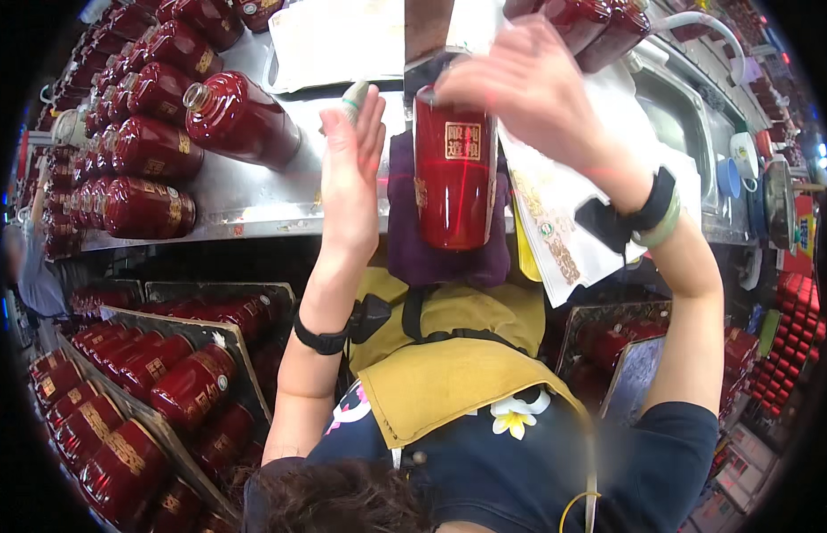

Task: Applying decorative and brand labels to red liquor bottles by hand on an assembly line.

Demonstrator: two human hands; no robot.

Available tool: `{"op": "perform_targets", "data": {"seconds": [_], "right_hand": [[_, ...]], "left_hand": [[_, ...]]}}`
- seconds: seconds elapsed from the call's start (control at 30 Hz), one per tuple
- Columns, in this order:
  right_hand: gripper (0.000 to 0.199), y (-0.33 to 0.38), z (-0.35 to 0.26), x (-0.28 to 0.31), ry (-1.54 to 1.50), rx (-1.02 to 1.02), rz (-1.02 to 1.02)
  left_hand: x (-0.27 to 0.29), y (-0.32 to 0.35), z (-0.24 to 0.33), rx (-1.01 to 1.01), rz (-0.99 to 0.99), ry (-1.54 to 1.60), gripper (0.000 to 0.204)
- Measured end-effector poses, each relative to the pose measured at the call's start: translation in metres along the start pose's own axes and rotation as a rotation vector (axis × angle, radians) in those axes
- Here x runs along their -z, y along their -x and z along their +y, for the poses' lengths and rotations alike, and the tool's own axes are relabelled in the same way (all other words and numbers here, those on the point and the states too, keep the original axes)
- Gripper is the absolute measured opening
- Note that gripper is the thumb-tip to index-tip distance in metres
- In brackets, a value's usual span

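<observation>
A glossy dark red bottle (453, 191) with a square gold label lies in front of me on a purple cloth pad (405, 240) at the counter edge. My left hand (351, 169) is to its left, apart from it, open with the fingers stretched upward. A pale cover sits on one of its fingertips. Over the bottle's far end, my right hand (529, 89) is smeared by motion. Its fingers reach left across the top of the bottle; whether they grip anything cannot be made out.
Several similar bottles (240, 120) stand along the counter's left side. White printed sheets (556, 222) lie right of the pad, and a white paper stack (338, 44) at the back. A metal sink (671, 115) is at right. Crates of bottles (191, 382) sit below the counter.
</observation>
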State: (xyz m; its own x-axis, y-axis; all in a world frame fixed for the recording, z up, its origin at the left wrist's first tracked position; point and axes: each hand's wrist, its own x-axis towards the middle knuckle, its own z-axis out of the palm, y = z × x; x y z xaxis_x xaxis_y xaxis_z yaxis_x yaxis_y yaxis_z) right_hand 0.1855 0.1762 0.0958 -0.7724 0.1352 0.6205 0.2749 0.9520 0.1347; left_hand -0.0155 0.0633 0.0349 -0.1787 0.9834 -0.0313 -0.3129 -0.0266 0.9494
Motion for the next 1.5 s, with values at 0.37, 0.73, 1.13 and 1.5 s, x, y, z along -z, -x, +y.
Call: {"op": "perform_targets", "data": {"seconds": [0.37,0.73,1.13,1.5], "right_hand": [[0.022,0.038,-0.011,0.001,0.033,-0.081,0.082],[0.018,-0.026,0.019,0.02,0.234,-0.239,0.241],[0.04,0.017,-0.058,0.065,-0.564,-1.035,0.104],[0.023,0.044,-0.125,0.139,-0.431,-0.797,0.083]], "left_hand": [[0.001,0.012,-0.001,0.082,-0.012,0.009,0.087],[-0.011,0.016,0.006,0.06,-0.122,-0.219,0.086],[-0.024,0.033,0.009,0.289,-0.478,-0.088,0.054],[-0.073,0.076,0.038,-0.412,-0.433,-0.596,0.098]]}}
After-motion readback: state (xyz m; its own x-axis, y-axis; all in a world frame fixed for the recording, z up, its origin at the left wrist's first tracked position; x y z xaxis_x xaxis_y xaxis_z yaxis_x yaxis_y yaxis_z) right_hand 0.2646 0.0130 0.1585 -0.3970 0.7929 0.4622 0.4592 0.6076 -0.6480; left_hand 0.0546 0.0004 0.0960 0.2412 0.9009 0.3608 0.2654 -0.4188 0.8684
